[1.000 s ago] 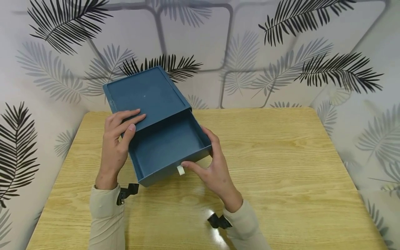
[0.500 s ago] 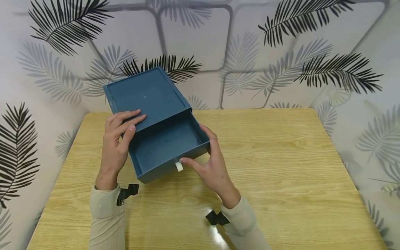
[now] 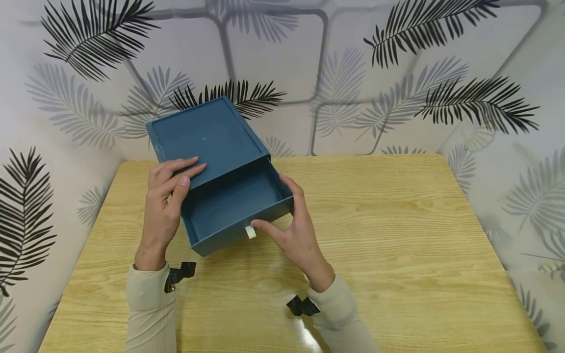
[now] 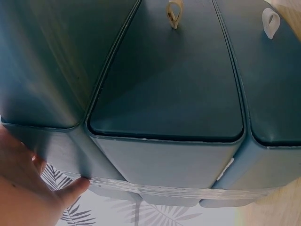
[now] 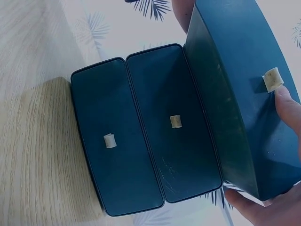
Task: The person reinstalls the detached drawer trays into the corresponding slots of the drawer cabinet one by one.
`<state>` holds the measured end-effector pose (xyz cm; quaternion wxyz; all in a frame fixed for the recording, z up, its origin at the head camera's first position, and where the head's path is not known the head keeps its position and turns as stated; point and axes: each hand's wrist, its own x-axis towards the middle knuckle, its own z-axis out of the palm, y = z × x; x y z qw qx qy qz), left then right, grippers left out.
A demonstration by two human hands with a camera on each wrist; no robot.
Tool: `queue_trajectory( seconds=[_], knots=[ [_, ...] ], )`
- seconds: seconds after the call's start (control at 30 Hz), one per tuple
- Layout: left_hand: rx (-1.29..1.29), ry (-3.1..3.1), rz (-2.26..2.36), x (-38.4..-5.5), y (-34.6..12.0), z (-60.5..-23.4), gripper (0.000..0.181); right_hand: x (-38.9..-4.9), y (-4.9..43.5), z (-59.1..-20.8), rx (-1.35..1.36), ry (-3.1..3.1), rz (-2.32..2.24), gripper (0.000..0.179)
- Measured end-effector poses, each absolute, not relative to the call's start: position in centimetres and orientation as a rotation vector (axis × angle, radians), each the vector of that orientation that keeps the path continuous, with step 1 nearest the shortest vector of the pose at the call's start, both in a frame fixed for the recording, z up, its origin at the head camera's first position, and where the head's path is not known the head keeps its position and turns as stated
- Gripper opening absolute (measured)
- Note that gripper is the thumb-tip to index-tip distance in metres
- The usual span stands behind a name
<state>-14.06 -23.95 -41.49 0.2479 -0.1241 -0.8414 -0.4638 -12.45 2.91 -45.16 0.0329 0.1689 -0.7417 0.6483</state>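
Observation:
A blue plastic drawer cabinet point(image 3: 207, 139) stands turned at an angle at the table's back left. Its top drawer point(image 3: 222, 239) is partly pulled out, and the visible part of its inside is bare. My left hand point(image 3: 161, 208) rests on the cabinet's left front edge, its fingers stretched over the top. My right hand point(image 3: 300, 235) holds the drawer's right front corner, thumb beside the pale pull tab point(image 3: 250, 231) and fingers along the side wall. The right wrist view shows the middle drawer point(image 5: 169, 150) and the bottom drawer point(image 5: 113, 174) closed, each with a tab.
A wood-grain table point(image 3: 397, 235) lies beneath, spreading to the right. Leaf-patterned covering point(image 3: 353, 78) rises behind the table and at both sides. Black wrist-camera mounts point(image 3: 303, 306) sit at the sleeves.
The top drawer has slid a little further into the cabinet, and my right hand has moved slightly left and away with it. My left hand keeps its place.

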Motion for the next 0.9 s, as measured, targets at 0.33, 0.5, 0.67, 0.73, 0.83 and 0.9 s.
queue_trajectory(
  seconds=[0.33,0.5,0.67,0.73,0.83,0.9],
  knots=[
    [-0.33,-2.3,-1.26,-14.1,-24.0,-41.6,0.033,-12.9,2.2,-45.1,0.467,-2.297,1.941,0.1],
    [-0.329,-2.303,-1.257,-14.0,-23.9,-41.6,0.033,-13.2,1.7,-45.3,0.42,-2.322,1.862,0.094],
    [-0.349,-2.295,-1.261,-14.0,-23.8,-41.6,0.032,-13.6,1.4,-45.4,0.37,-2.35,1.838,0.093],
    [-0.353,-2.291,-1.259,-14.0,-23.9,-41.6,0.032,-13.8,1.3,-45.5,0.363,-2.356,1.84,0.095],
    [-0.355,-2.286,-1.252,-14.0,-24.0,-41.6,0.032,-14.1,1.0,-45.6,0.369,-2.362,1.841,0.096],
    [-0.357,-2.287,-1.25,-14.0,-24.0,-41.6,0.031,-14.3,0.9,-45.7,0.372,-2.363,1.841,0.095]
  ],
)
